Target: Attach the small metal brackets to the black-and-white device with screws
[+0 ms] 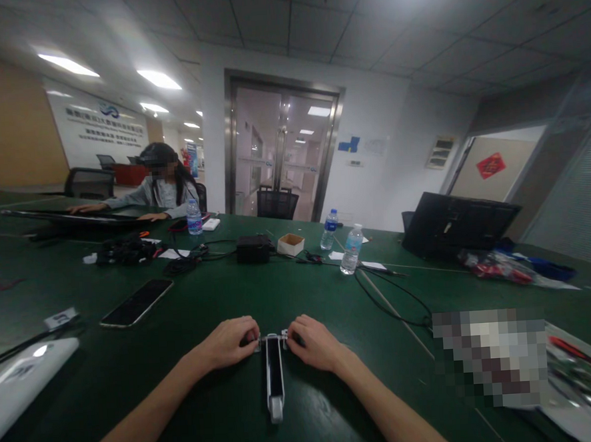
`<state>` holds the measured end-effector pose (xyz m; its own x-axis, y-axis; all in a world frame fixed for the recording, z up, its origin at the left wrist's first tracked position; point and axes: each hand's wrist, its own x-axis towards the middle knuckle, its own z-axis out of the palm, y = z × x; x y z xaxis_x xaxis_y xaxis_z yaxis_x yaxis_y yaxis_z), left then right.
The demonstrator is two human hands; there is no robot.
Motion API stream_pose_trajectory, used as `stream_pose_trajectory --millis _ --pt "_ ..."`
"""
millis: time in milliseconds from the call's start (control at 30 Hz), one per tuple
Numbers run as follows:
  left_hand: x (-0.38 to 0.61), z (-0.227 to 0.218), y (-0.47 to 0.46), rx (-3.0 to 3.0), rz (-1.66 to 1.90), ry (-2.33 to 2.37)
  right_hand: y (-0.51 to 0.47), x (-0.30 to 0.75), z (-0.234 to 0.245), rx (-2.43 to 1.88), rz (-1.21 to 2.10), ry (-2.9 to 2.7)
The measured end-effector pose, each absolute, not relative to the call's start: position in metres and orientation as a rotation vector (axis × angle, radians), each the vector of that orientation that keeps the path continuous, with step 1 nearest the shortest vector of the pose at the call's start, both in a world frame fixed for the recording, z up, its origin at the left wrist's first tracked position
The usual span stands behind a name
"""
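Observation:
A slim white device with a black inlay [274, 375] lies lengthwise on the green table in front of me. A thin crosspiece with small metallic end parts is at its far end. My left hand [233, 341] has its fingers curled and pinched at the left end of that crosspiece. At the opposite end, my right hand [313, 342] is closed in the same way. Both wrists rest low, close to the tabletop. The fingertips partly cover the end parts, so their exact shape is hidden.
A phone [137, 302] lies left, beyond a white casing [32, 377]. Across the table are cables, a black box [254, 249], an open carton [291, 244] and water bottles [351, 249]. A monitor [458, 224] stands right; another person [166, 185] sits far left.

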<state>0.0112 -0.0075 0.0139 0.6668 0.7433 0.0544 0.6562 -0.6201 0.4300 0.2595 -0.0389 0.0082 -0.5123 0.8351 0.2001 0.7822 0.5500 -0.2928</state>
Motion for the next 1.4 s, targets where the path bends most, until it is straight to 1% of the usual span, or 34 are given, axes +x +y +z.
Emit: stream_pose_trajectory --millis 700,1000,1400 --pt "0.011 0.0103 -0.0055 2.518 0.383 1.05 -0.0383 0.2582 0.008 -1.354 0.21 -2.482" --pt "0.0125 0.0166 -0.0098 2.495 0.307 1.139 -0.0382 0.2592 0.0064 -1.342 0.213 -2.474" --pt "0.0113 0.0151 -0.0085 2.499 0.341 1.098 -0.0366 0.2606 0.0043 -1.337 0.228 -2.476"
